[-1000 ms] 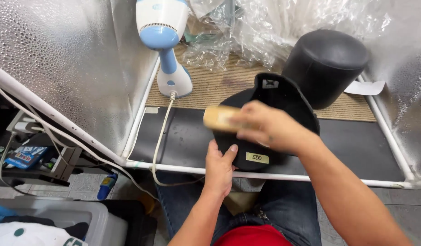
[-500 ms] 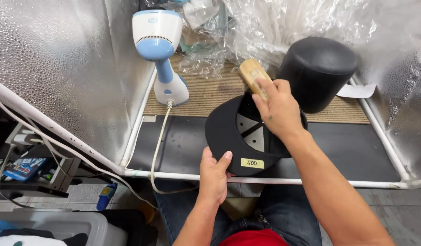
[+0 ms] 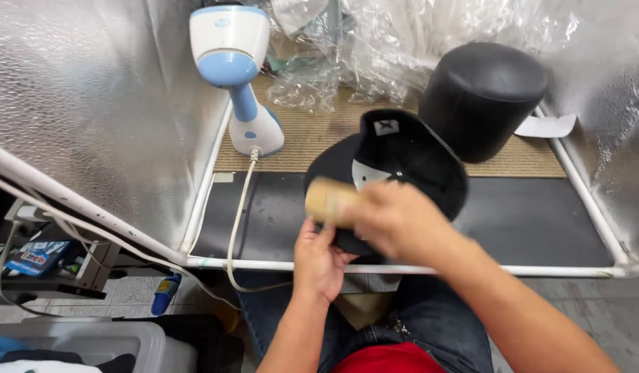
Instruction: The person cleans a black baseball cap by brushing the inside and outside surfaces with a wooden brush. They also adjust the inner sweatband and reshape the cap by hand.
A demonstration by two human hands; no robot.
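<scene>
Head view: the left hand (image 3: 319, 261) grips the near edge of a black cap (image 3: 402, 166), held up over the dark mat (image 3: 264, 214) at the booth's front rail. The right hand (image 3: 395, 220), blurred, is clenched around a tan wooden brush (image 3: 327, 201) pressed against the cap. A blue-and-white steamer (image 3: 236, 76) stands left, a black cylinder form (image 3: 485, 97) behind

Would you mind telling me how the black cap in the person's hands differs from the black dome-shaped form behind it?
The black cap is flat-brimmed and held tilted with its inside showing; the black dome form is a plain rounded block standing upright on the tan mat. The left hand grips the cap while the right hand holds a tan brush on it; nothing touches the form. Both are black.
</scene>
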